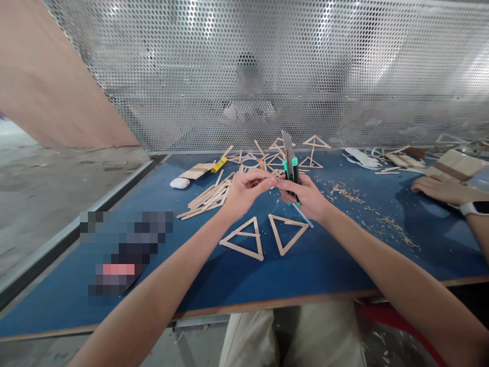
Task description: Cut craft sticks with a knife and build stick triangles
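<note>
While both forearms reach out over the blue table, the two hands meet above its middle. The right hand is closed around a green and black utility knife, held upright with its blade extended and pointing up and away from the person. The left hand is partly curled, its thumb and fingertips pinched together right against the right hand's fingers, just beside the knife's handle; whether a small piece sits in that pinch cannot be told. A thin pale stick juts down and outward from under the right hand.

Just below the hands, toward the person, two triangles made of craft sticks lie flat on the table: one triangle under the left wrist with a crossbar, and a second triangle under the right wrist, point toward the person. Left of the left hand lies a loose heap of plain sticks, and farther off beyond it a small white case and a yellow glue tube. Beyond the hands, more stick triangles are scattered before a perforated metal screen. Right of the right hand, wood shavings speckle the table, and well apart, a co-worker's hand rests flat, with a white watch on its wrist.
</note>
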{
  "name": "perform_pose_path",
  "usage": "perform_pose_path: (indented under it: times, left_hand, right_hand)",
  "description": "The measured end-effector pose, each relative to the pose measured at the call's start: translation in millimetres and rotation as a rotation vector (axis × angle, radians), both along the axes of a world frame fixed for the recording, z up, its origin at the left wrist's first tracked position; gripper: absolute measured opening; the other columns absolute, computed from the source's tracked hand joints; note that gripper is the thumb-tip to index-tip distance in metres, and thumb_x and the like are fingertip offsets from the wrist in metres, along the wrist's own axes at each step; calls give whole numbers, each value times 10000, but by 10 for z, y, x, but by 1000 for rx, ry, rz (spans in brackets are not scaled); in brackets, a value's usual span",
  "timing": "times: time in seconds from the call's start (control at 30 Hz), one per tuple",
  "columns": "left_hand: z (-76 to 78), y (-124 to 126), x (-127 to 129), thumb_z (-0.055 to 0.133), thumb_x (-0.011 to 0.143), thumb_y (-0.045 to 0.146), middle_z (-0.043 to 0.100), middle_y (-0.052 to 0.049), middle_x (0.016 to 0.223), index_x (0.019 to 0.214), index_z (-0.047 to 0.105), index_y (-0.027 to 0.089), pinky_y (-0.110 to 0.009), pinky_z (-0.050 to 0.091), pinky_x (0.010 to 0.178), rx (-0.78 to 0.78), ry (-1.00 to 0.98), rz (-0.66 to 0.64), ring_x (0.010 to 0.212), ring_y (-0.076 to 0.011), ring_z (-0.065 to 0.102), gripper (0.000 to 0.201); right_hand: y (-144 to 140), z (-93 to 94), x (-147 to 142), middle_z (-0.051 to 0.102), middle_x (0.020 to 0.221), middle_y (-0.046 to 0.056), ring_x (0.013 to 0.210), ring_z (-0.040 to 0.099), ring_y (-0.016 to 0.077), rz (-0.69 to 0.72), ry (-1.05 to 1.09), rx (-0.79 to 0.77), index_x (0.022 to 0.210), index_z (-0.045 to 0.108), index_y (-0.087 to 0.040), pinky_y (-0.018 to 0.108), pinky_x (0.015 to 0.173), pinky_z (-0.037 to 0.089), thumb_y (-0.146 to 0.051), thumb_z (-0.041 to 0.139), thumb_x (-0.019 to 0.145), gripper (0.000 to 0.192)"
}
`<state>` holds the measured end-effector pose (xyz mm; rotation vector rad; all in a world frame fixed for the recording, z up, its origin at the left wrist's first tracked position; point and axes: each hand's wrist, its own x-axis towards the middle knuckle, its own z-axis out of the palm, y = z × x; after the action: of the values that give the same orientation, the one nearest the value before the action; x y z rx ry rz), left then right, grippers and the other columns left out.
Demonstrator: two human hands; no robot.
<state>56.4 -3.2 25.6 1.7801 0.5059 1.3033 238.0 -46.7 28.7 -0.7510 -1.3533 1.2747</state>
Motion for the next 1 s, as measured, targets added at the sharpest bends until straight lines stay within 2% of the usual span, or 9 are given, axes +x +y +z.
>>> perform_pose_path:
  times: [0.13,0.27,0.37,0.5,0.57,0.63,0.8,1.0]
  left_hand:
    - [26,5,-37,794,817,387,749,-41,909,869,789,216,-302,528,737,-27,30,18,819,-166,648,179]
    - [88,21,-93,792,798,382,730,-29,825,807,774,190,-286,485,684,-71,137,77,752,-157,619,193]
    - [121,19,-105,767,796,378,726,-30,789,756,760,178,-293,475,686,-107,272,73,742,-166,621,204]
    - [113,-2,-78,737,794,374,688,0,717,717,746,187,-280,422,630,-86,398,72,680,-146,573,202]
    - [107,-20,-63,735,786,362,642,19,662,683,719,182,-272,385,593,-82,442,76,630,-126,527,208]
    - [114,-42,-53,727,788,343,618,25,642,671,697,176,-270,371,586,-71,472,77,614,-118,503,206]
    - [146,-71,-55,684,839,365,680,-4,773,770,717,189,-281,389,617,42,471,75,688,-138,548,192]
    - [114,-48,-55,679,864,344,683,-17,833,790,694,184,-276,410,634,47,413,72,731,-144,570,177]
  right_hand:
    - [10,-8,4,366,513,-87,464,295,83,-11,-18,5,805,632,-208,284,493,249,-400,774,835,241]
    - [74,-38,33,373,486,-87,443,278,77,-161,13,47,810,673,-199,279,471,258,-434,788,811,261]
    - [110,-59,65,393,510,-77,451,306,76,-244,-7,92,813,709,-188,274,461,270,-431,811,780,265]
    - [67,-49,51,538,617,-27,517,406,98,-240,-161,177,859,763,-192,277,486,321,-452,790,791,270]
    - [25,-30,19,631,719,7,614,493,125,-242,-237,242,845,774,-194,287,559,386,-436,790,792,248]
    - [-1,-18,-7,658,753,17,674,529,140,-276,-274,276,800,765,-189,295,626,419,-408,790,794,220]
    - [73,-61,27,535,633,-27,550,397,95,-375,-190,190,768,722,-177,273,524,332,-419,787,786,251]
    - [211,-138,112,427,559,-57,470,321,73,-384,-26,88,799,716,-180,268,446,257,-441,837,746,292]
